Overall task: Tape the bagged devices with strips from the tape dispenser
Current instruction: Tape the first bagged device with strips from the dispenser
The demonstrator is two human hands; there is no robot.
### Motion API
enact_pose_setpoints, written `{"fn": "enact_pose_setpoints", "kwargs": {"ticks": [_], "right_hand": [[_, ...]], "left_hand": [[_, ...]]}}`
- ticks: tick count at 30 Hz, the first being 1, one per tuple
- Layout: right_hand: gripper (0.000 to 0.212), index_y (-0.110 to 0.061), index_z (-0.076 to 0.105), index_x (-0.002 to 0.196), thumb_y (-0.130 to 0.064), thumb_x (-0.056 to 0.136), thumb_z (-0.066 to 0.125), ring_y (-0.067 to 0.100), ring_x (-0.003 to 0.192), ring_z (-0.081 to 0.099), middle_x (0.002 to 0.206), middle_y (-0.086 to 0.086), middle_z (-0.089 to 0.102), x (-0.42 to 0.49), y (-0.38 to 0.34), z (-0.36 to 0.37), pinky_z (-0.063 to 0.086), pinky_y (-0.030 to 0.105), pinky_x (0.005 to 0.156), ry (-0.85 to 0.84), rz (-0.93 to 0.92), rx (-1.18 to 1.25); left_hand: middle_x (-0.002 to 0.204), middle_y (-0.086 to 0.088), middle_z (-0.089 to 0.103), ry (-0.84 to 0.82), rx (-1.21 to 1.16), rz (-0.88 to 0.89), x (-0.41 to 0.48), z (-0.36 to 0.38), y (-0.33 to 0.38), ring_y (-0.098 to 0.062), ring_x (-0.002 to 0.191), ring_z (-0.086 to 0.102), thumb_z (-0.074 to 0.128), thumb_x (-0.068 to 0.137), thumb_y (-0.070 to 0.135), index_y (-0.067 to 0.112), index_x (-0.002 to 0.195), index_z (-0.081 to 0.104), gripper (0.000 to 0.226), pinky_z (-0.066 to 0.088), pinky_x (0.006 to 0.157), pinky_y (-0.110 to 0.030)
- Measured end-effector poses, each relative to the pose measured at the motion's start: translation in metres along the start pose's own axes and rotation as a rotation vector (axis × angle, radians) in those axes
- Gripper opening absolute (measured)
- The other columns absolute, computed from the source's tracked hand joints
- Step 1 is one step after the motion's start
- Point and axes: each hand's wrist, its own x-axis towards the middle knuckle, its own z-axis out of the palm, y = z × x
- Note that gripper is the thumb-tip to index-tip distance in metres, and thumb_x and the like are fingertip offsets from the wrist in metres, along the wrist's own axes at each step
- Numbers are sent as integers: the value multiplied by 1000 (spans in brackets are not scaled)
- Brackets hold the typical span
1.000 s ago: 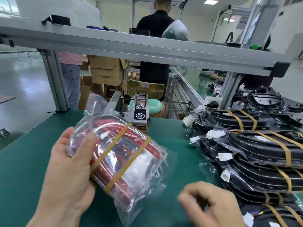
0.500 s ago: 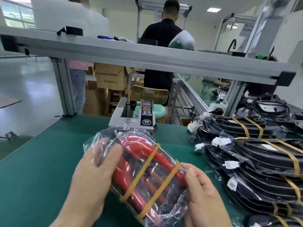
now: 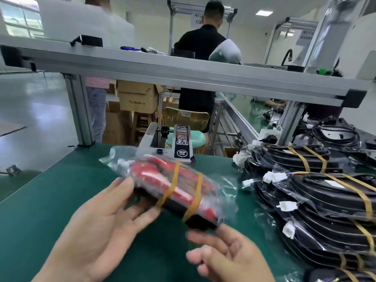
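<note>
Bagged device [image 3: 183,186], red and black inside a crinkled clear plastic bag, held in the air just above the green bench mat [image 3: 50,200], centre of view, near side of the grey automatic tape dispenser [image 3: 183,145]. Two tan tape strips [image 3: 175,180] already wrap it crosswise. Change over the last half second: it lay red face up, clasped at both sides; now rolled part-way over, black underside showing toward the near right end. Left hand [image 3: 105,226]: thumb on the far-left end, fingers beneath, a loose pinch carrying the weight. Right hand [image 3: 230,259]: fingers spread wide, tips only touching the near end; gripping nothing. Motion blur on both hands. Judgement: taping of this unit looks finished; the turn reads as a check or the start of a hand-off to the stack of black taped bagged units [image 3: 315,200] at right
</note>
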Motion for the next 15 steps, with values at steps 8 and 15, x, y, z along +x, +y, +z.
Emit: {"fn": "enact_pose_setpoints", "kwargs": {"ticks": [8, 15], "right_hand": [[40, 2, 56, 58, 28, 78, 32, 27, 45, 61, 66, 21, 69, 15, 17, 1, 43, 23, 37, 138, -49, -34], [54, -29, 43, 124, -33, 80, 73, 6, 107, 52, 127, -11, 43, 40, 44, -23, 37, 11, 83, 383, -8, -696]], "left_hand": [[103, -9, 71, 122, 231, -80, -1, -20, -3, -28, 98, 66, 49, 92, 3, 12, 104, 66, 22, 51, 66, -43], [134, -11, 51, 421, 1020, 84, 16, -50, -12, -31, 120, 50, 75, 77, 40, 24, 139, 46, 70, 39, 105, -48]]}}
